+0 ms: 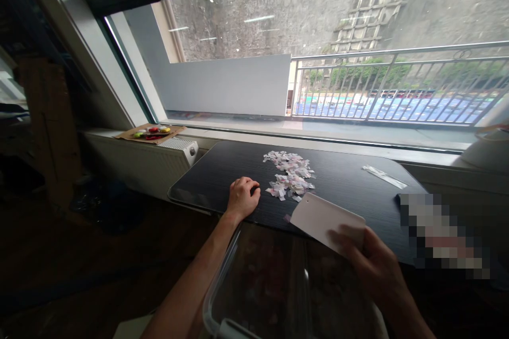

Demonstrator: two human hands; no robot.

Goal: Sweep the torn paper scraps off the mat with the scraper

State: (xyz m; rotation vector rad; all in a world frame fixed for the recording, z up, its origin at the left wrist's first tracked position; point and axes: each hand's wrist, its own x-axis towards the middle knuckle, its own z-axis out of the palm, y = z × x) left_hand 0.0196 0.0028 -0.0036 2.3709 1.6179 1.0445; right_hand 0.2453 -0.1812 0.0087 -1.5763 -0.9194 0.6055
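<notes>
My right hand (371, 257) grips a flat, pale plastic scraper (324, 217) with rounded corners and a small hole near one corner. Its far edge lies close to a heap of small white paper-like pieces (292, 175) on the dark table (222, 164). Left of the heap, my left hand (243, 196) rests on the tabletop with its fingers curled; whether anything is inside them is hidden. Below the table's front edge stands a clear plastic box (217, 296), with small pieces dimly seen inside.
A clear plastic strip (384, 176) lies at the table's right side, near a blurred-out object (441, 235). Behind runs a window sill with a radiator (178, 151) at left, bearing cardboard (133, 130) and small colourful items. A white rounded object (487, 151) stands far right.
</notes>
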